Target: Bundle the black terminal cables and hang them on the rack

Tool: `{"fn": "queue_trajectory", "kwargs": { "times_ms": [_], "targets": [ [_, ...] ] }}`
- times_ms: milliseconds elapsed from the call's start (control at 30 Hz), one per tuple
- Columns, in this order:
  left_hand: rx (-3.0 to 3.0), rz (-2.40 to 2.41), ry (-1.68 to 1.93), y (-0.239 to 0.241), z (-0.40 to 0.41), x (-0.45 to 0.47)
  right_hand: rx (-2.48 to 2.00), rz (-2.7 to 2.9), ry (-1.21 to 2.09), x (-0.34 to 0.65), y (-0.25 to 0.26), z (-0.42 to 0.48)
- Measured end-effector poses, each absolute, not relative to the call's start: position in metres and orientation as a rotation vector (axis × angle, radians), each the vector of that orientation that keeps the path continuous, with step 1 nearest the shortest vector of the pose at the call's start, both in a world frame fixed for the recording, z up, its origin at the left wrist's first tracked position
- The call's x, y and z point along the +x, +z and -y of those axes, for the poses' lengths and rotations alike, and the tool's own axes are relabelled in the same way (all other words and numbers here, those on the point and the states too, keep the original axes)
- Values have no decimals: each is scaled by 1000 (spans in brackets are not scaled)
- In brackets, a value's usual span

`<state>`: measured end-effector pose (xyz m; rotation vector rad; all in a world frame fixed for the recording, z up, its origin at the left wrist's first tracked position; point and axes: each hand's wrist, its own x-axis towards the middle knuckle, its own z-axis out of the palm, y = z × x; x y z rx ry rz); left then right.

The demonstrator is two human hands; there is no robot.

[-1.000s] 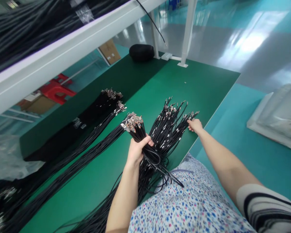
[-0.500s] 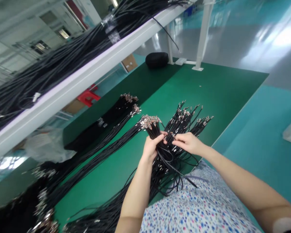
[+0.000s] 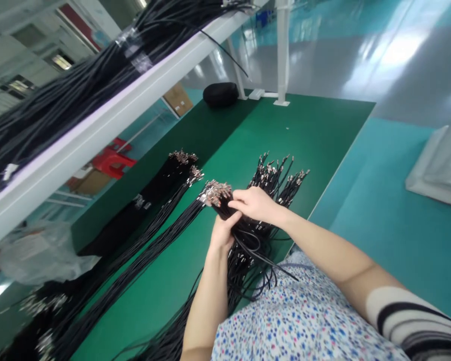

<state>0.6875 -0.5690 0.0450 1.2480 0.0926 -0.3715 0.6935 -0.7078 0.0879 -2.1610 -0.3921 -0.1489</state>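
My left hand (image 3: 225,228) is wrapped round a bundle of black cables (image 3: 222,208) whose coppery metal ends stick up above the fist. Right at the top of that bundle, my right hand (image 3: 252,203) pinches, fingertips close to the metal ends; what lies between them is too small to make out. Beneath and beside both hands spreads a loose pile of black cables (image 3: 281,180) with silvery tips, lying against the edge near my body. A few cable loops hang below my left hand.
A green table (image 3: 315,120) carries long cable bundles (image 3: 165,230) at left and a black pouch (image 3: 221,94) at the far end. Above it runs a white shelf (image 3: 135,95) loaded with cables, on a white post (image 3: 282,55). A plastic bag (image 3: 41,250) lies at left.
My right hand has moved left from the loose pile to the top of the bundle in my left hand. The camera view has shifted to the right.
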Motion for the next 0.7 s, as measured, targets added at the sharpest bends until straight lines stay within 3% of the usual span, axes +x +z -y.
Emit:
{"fn": "queue_trajectory", "kwargs": {
  "times_ms": [200, 333, 400, 533, 700],
  "targets": [
    [1256, 38, -443, 48, 567, 685, -2016, 262, 61, 702, 41, 730],
    [1281, -72, -412, 39, 577, 701, -2180, -644, 15, 712, -31, 803],
    [1290, -111, -456, 32, 587, 711, -2167, -920, 153, 714, -62, 835],
    [1309, -153, -568, 17, 602, 726, -2072, -910, 368, 719, -92, 852],
    [1309, -173, -585, 12, 603, 729, -2031, -844, 376, 729, -89, 839]
  ]
}}
